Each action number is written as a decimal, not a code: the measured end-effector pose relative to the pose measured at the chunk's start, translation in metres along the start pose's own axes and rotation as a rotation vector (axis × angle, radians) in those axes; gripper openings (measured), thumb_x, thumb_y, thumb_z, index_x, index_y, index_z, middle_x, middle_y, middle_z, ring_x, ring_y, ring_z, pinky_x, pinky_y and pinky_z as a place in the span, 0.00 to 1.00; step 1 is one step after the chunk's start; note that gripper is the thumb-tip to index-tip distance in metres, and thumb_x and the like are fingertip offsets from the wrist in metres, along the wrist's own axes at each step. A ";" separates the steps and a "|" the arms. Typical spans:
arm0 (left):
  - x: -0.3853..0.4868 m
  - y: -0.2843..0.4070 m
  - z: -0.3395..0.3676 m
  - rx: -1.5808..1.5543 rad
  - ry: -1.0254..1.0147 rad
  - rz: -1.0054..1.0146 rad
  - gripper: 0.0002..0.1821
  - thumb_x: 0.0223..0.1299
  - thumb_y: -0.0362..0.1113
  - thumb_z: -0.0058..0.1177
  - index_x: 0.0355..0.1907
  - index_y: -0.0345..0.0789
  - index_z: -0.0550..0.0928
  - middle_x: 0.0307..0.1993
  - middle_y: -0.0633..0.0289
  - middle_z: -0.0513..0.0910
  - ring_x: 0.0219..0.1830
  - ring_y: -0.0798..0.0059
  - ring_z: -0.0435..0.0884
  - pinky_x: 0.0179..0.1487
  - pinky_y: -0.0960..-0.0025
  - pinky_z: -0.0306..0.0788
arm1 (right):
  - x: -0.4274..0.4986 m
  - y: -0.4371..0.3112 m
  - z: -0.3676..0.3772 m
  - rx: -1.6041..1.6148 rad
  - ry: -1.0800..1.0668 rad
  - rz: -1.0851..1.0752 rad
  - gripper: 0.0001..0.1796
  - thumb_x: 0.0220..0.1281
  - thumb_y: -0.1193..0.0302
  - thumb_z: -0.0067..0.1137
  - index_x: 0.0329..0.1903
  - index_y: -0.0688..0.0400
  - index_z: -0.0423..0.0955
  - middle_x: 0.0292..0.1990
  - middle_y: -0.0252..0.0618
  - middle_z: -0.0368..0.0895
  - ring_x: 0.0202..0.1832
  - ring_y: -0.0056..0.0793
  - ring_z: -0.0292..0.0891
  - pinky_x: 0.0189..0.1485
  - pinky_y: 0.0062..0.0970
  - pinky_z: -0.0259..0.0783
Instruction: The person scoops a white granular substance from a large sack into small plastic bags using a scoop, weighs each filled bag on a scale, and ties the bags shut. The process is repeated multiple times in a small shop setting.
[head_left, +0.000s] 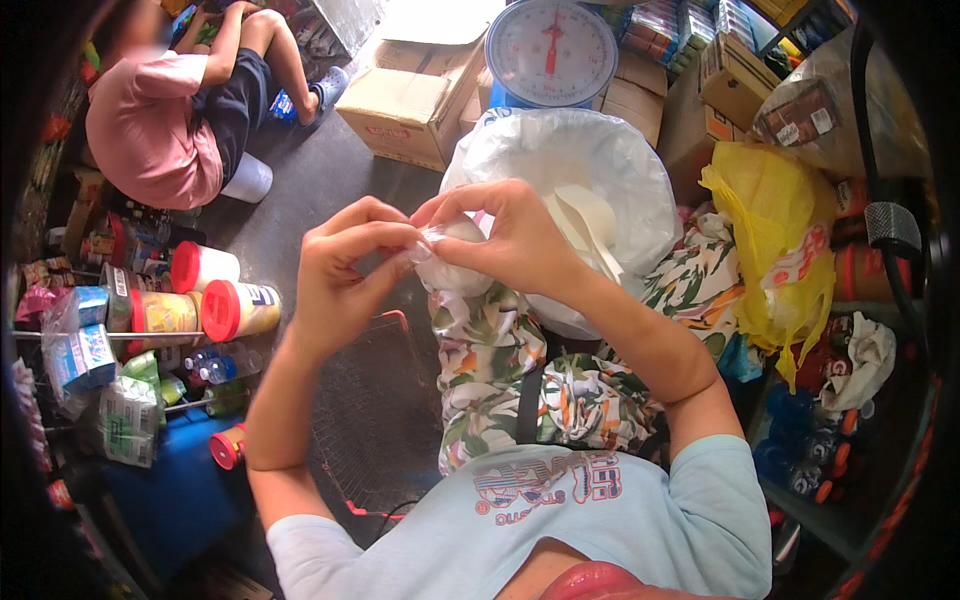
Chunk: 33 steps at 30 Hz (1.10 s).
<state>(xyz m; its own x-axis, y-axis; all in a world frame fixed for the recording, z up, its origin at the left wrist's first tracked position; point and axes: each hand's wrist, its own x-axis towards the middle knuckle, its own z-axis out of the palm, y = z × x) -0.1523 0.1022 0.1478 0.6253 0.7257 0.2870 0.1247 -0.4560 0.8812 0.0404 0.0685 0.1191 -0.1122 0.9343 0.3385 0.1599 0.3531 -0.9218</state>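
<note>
Both hands meet over my lap at a small clear plastic bag (459, 271) filled with something white. My left hand (358, 259) pinches the gathered neck of the bag between thumb and fingers. From the other side my right hand (501, 232) grips the same neck, its thumb and fingertips against the twisted plastic. Just beyond, a large tub or sack lined with white plastic (495, 146) stands between my knees. A cream-coloured scoop (581, 217) rests in it; whatever lies beneath the scoop is hard to make out.
A dial scale (551, 56) stands behind the lined container, beside cardboard boxes (397, 112). A yellow plastic bag (780, 247) is at right. Red-lidded tubs (232, 309) stand left. A person in a pink shirt (150, 135) sits far left. A wire rack (375, 420) is below my left arm.
</note>
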 end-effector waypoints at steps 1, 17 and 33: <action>-0.005 -0.006 0.003 -0.193 0.078 -0.158 0.03 0.56 0.24 0.57 0.35 0.28 0.82 0.36 0.63 0.79 0.32 0.78 0.79 0.36 0.76 0.73 | -0.002 0.003 0.006 0.037 0.046 -0.018 0.05 0.47 0.76 0.59 0.30 0.62 0.78 0.41 0.42 0.84 0.45 0.38 0.80 0.51 0.34 0.72; -0.010 -0.006 0.005 -0.391 0.018 -0.395 0.07 0.61 0.26 0.55 0.41 0.28 0.82 0.31 0.71 0.77 0.26 0.90 0.68 0.30 0.85 0.61 | 0.016 -0.010 -0.013 -0.607 -0.055 -0.386 0.08 0.54 0.67 0.60 0.31 0.58 0.76 0.30 0.37 0.77 0.40 0.38 0.73 0.46 0.34 0.68; -0.031 -0.011 0.023 0.449 0.334 0.060 0.10 0.54 0.19 0.57 0.39 0.29 0.83 0.32 0.59 0.77 0.30 0.77 0.76 0.34 0.77 0.71 | 0.004 0.010 -0.022 0.172 -0.112 0.194 0.16 0.63 0.68 0.56 0.21 0.64 0.70 0.17 0.23 0.64 0.20 0.15 0.60 0.24 0.21 0.57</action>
<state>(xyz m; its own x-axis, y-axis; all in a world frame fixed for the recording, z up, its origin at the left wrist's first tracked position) -0.1553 0.0724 0.1200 0.3724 0.7821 0.4997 0.4579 -0.6232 0.6340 0.0629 0.0770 0.1153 -0.2053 0.9689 0.1379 0.0208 0.1452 -0.9892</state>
